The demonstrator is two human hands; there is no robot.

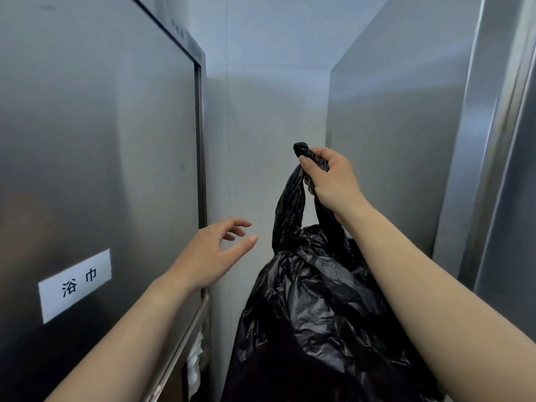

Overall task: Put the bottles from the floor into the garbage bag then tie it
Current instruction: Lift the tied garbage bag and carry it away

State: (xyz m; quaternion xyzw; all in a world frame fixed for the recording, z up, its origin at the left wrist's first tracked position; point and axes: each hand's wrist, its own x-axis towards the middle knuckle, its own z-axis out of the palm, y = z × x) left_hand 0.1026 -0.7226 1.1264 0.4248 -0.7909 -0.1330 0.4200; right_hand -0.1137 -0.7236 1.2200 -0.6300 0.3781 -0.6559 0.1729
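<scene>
1. Black plastic fills your right hand [330,181]: the fingers are clenched around the gathered, twisted top of the garbage bag [316,309], and a short tuft of it pokes out above your thumb.
2. Your left hand [216,252] is spread loosely, fingers slightly curled and apart, gripping nothing. It hovers just left of the bag's neck without touching it, near the edge of the steel cabinet [95,158].
3. Two twisted strands run down from your right fist to a bunched point on the bag's shoulder. Whether that is a finished knot you cannot tell.
4. Bottles, if any, are hidden; the opaque film shows no contents. The bag's bottom is cut off by the lower edge of the view and partly covered by your right forearm, so you cannot tell what it rests on.
5. The bag looks full and bulging, its glossy surface heavily creased, sitting in the narrow gap between the steel cabinet on the left and a steel panel [406,134] on the right.
6. A white label [76,284] with two dark characters is stuck on the cabinet's near face.
</scene>
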